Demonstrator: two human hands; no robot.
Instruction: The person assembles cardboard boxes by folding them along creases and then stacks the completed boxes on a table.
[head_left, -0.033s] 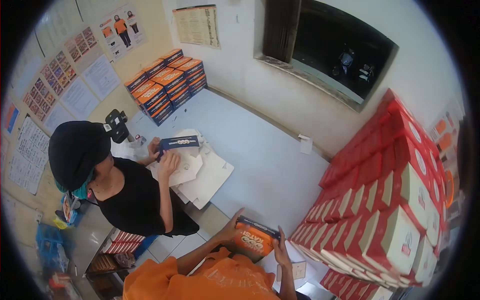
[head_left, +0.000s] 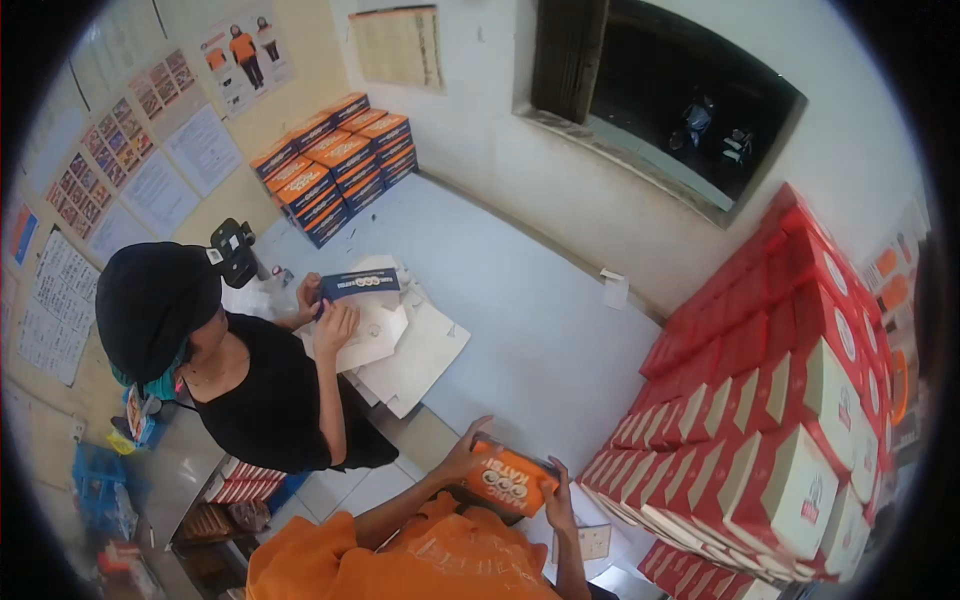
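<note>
An orange and dark blue carton box is held up in front of my chest, near the front edge of the table. My left hand grips its left end, fingers closed along the side. On the opposite end my right hand is closed around the right edge. The box looks folded into shape, with its orange printed face turned up. Its underside is hidden. Loose flat cardboard sheets lie on the table to the left, under a dark blue and white carton blank in a co-worker's hands.
Folded orange and blue boxes stand stacked at the table's far left corner. Tall rows of red and white boxes rise on the right. A co-worker in a black cap stands at the left of the pale table.
The box in my hands has tilted, so its orange face shows more and its dark blue edge less. Both my hands keep hold of its ends.
</note>
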